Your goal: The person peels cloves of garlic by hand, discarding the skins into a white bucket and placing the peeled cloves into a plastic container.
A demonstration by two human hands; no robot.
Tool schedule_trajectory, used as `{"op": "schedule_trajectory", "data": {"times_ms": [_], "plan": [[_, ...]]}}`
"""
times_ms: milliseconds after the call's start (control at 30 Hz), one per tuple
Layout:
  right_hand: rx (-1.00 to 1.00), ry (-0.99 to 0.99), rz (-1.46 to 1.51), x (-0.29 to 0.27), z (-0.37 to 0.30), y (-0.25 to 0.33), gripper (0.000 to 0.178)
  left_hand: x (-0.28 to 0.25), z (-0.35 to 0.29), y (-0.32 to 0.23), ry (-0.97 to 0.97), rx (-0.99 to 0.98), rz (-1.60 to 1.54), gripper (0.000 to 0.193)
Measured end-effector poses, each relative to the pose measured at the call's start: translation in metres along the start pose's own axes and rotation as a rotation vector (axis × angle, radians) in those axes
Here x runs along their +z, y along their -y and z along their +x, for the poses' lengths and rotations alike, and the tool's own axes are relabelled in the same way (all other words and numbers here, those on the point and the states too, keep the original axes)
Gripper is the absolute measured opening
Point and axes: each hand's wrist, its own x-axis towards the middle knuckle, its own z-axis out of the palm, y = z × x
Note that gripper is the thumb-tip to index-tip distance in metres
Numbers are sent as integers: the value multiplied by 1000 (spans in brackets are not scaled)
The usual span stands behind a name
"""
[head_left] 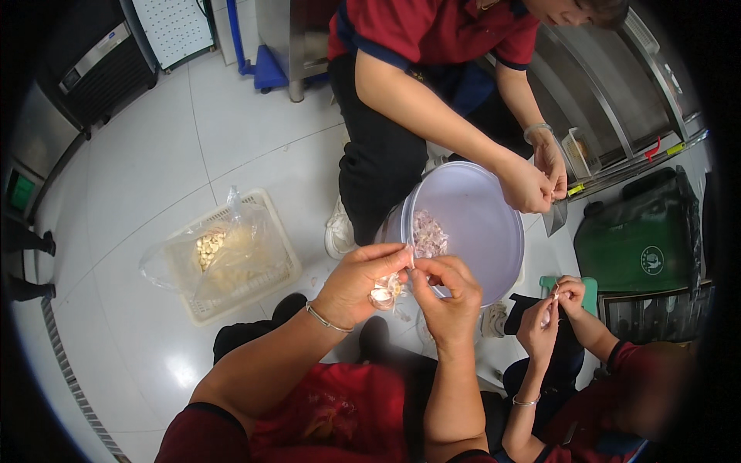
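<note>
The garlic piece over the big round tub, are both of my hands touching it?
Touching. The head view shows the left hand cupping the garlic piece while the right hand pinches its skin at the top, above the tub.

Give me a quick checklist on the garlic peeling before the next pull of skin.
1. Garlic bulb held in left hand: ok.
2. Right hand pinching at the bulb's top, thumbs close together: ok.
3. Round plastic tub directly beyond the hands, with peelings inside: ok.
4. Tub free of other hands: not ok, a co-worker's hands work over its far rim.
5. Skin already loosened: cannot tell, fingers hide it.
6. Bag of peeled cloves in white basket on the left: ok.
</note>
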Motion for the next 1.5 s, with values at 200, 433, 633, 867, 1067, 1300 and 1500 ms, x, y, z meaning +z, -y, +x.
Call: {"op": "schedule_trajectory", "data": {"times_ms": [200, 433, 633, 867, 1067, 1300, 1500], "plan": [[-33, -29, -166, 0, -1, -2, 8, 2, 1, 6, -44, 57, 170, 22], [245, 15, 148, -4, -3, -15, 7, -5, 3, 7, 56, -60, 159, 22], [95, -2, 14, -5, -1, -15, 10, 4, 4, 5, 54, -31, 311, 25], [-45, 41, -71, -11, 3, -14, 12, 17, -3, -8, -13, -23, 538, 25], [109, -58, -60, -17, 4, -24, 11, 21, -3, -6, 8, -24, 677, 24], [288, -124, 63, -19, 6, -38, 7, 11, 8, 0, 165, -204, 514, 25], [355, -153, 86, -17, 8, -43, 7, 14, 13, 7, 165, -247, 420, 23]]}}
